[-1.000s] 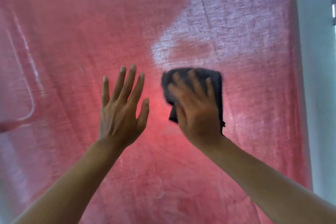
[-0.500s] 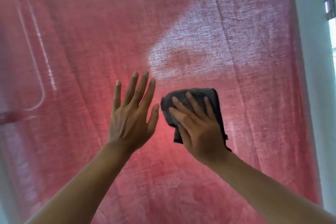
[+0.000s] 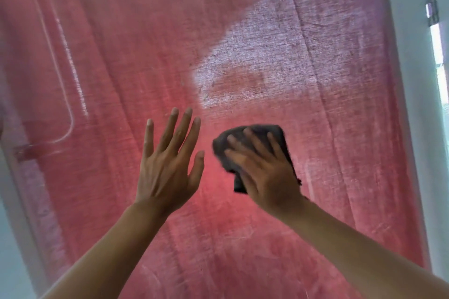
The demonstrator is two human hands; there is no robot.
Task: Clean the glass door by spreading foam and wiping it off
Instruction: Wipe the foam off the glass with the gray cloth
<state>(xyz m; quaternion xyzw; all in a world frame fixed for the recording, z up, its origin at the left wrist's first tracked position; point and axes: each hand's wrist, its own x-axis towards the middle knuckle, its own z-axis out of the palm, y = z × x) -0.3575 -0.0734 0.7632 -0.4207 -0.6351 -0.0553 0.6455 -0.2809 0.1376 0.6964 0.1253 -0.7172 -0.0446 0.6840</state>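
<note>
A: Glass door [image 3: 243,19] fills nearly the whole frame, red curtain [image 3: 109,68] showing through it. Whitish hazy patch [image 3: 255,60] upper centre-right, probably foam film, hard to say through the weave.

B: Hands?

A: Right hand [image 3: 264,172] centre-right, flat on a dark grey cloth [image 3: 279,136], fingers spread over it and pressing it to the glass. Cloth looks folded or bunched, edges sticking out above and left of the fingers. Hand is motion-blurred.

B: Left?

A: Left hand [image 3: 167,167] just left of it, open palm toward the glass, fingers splayed and pointing up, nothing in it. Can't tell if it touches the pane. Thumb is near the cloth, not touching.

B: Anything else on the door?

A: Clear handle [image 3: 65,104] at upper left, rounded loop, with a bracket below it. White frame [image 3: 410,104] down the right edge, metal hinge [image 3: 430,0] at upper right with daylight beside it. Faint streaks on the glass in the lower part, below both forearms.
</note>
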